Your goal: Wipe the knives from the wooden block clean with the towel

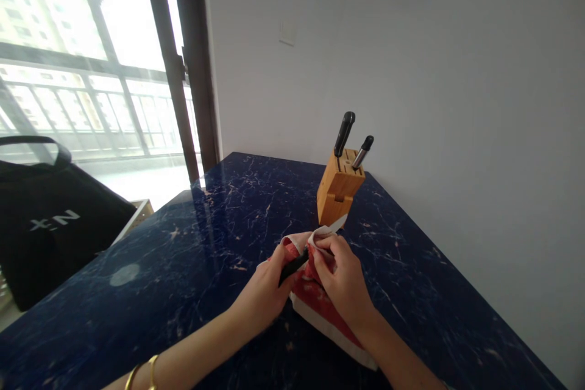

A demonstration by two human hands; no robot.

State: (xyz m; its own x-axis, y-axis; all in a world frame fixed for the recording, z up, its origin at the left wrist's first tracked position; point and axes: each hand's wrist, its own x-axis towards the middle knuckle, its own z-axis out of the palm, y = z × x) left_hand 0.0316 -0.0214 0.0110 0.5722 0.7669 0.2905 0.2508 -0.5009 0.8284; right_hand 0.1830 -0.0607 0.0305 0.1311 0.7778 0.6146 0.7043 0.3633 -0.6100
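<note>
My left hand (267, 289) is closed round the black handle of a knife (295, 266). The blade runs up to the right and its tip (339, 224) pokes out of a red and white cloth (320, 304). My right hand (342, 277) pinches that cloth around the blade. Both hands are above the dark blue marble table (183, 268), just in front of a wooden knife block (339, 187). Two black-handled tools stand in the block's slots: a large knife handle (344, 133) and a thinner one (363, 151).
A black bag (50, 225) with white lettering stands at the left, beside the table. Behind it are a large window and a dark door frame (187, 61). A white wall runs along the table's right and far sides. Gold bangles (141, 375) circle my left wrist.
</note>
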